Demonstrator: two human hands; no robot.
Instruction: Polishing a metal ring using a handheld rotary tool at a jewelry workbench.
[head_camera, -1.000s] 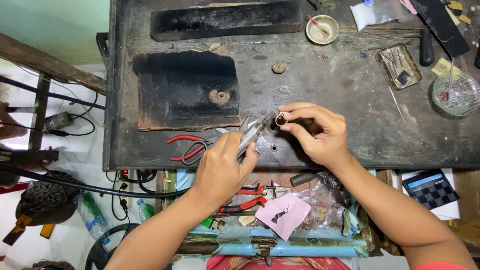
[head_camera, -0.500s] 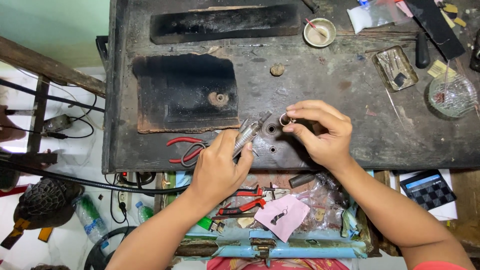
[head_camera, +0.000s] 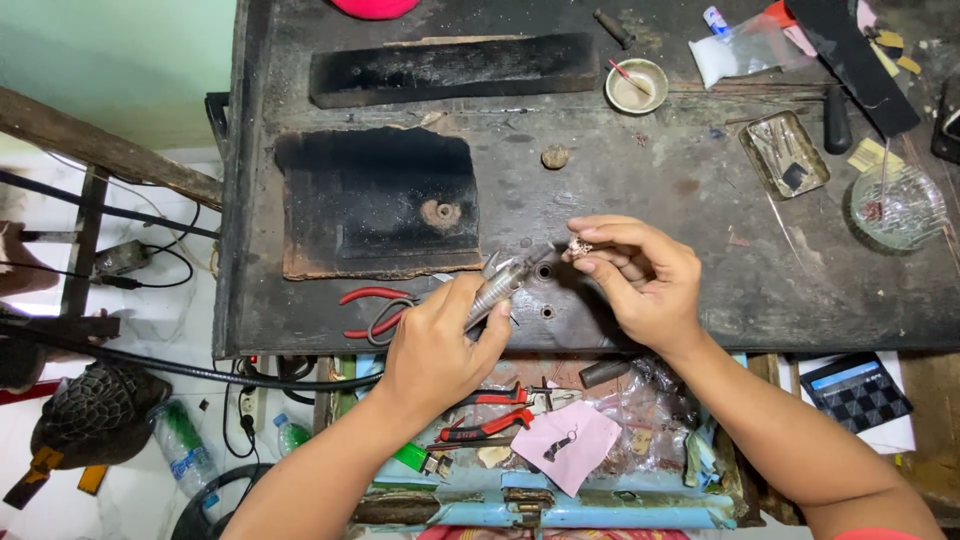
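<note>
Scorched wooden workbench (head_camera: 700, 290), left hand (head_camera: 435, 350) clenched around metal rotary handpiece (head_camera: 500, 287), right hand (head_camera: 640, 280) pinching small ring (head_camera: 579, 246) at tool tip, red-handled pliers (head_camera: 372, 311) beside left hand, small dish (head_camera: 637, 86) behind.

Both forearms reach forward — left hand (head_camera: 435, 345) in a closed grip, right hand (head_camera: 640, 280) pinching with its fingertips (head_camera: 585, 262).

Table (head_camera: 700, 200): dark, matt, scarred and stained wood. Handpiece (head_camera: 497, 290) in left hand (head_camera: 440, 345): ribbed bright metal, glossy. Small ring (head_camera: 579, 246) at right hand (head_camera: 640, 275) fingertips: pale shiny metal. Pliers (head_camera: 372, 310): red glossy plastic handles. Charred block (head_camera: 380, 205): black, rough. Glass dish (head_camera: 897, 205): clear, glossy. Small tray (head_camera: 785, 152): dull metal.
</note>
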